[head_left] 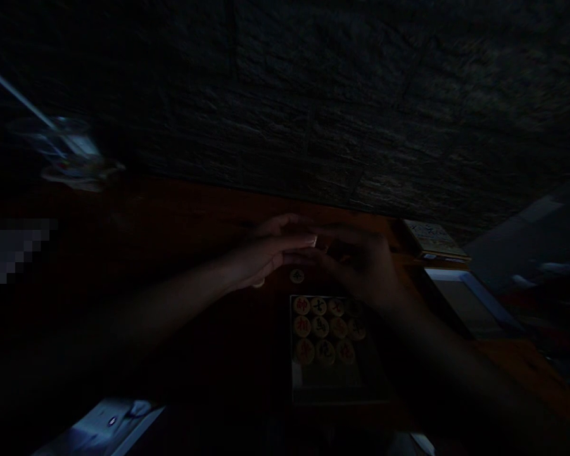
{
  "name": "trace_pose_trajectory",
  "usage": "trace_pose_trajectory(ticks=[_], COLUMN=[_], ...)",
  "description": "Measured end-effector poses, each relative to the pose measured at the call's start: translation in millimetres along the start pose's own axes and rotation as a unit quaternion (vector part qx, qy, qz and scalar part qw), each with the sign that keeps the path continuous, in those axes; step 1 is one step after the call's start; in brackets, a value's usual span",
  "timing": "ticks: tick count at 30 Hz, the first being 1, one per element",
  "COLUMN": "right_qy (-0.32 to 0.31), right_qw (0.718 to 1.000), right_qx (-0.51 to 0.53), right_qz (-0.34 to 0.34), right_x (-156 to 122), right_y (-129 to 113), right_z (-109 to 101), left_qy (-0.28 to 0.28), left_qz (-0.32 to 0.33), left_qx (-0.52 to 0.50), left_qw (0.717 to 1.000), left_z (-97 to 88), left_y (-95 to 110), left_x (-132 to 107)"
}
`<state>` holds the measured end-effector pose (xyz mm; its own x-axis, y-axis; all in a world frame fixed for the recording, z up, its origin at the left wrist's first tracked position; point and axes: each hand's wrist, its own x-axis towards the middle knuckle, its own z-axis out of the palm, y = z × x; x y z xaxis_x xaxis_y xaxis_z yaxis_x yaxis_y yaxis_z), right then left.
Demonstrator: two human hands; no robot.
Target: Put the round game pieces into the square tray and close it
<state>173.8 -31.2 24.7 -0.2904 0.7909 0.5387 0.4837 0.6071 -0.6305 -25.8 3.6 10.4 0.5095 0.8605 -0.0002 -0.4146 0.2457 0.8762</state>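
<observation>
My left hand reaches in from the left over the dark table, its fingers partly curled. My right hand meets it from the right, fingertips bent together at the left hand's fingers. Whatever lies between the hands is too dark to make out. Just below them a round Chinese chess piece lies on the table. Another pale disc shows partly under my left hand. Nearer to me, a shallow box holds rows of chess pieces with red and dark characters; my right wrist shades its right side.
A stone-textured wall rises behind the wooden table. At the far left stands a clear cup with a straw. A flat box and a pale-rimmed tray or lid lie right. A bluish-white printed box is at lower left.
</observation>
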Motion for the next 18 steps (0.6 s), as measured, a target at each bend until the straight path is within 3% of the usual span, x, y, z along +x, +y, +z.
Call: trace_pose_trajectory(ticks=[12,18], right_qy=[0.012,0.034], right_qw=[0.999,0.993], right_qx=[0.026,0.062], right_qz=[0.045,0.094], right_x=[-1.0,0.6], right_y=[2.4,1.4], right_z=[-0.2,0.0], left_qy=[0.04,0.03], left_qz=[0.041,0.084], left_qx=[0.007,0.04], left_qw=[0.998,0.995], left_z=[1.0,-1.5], left_y=[1.7,-0.3], left_x=[2.2,1.4])
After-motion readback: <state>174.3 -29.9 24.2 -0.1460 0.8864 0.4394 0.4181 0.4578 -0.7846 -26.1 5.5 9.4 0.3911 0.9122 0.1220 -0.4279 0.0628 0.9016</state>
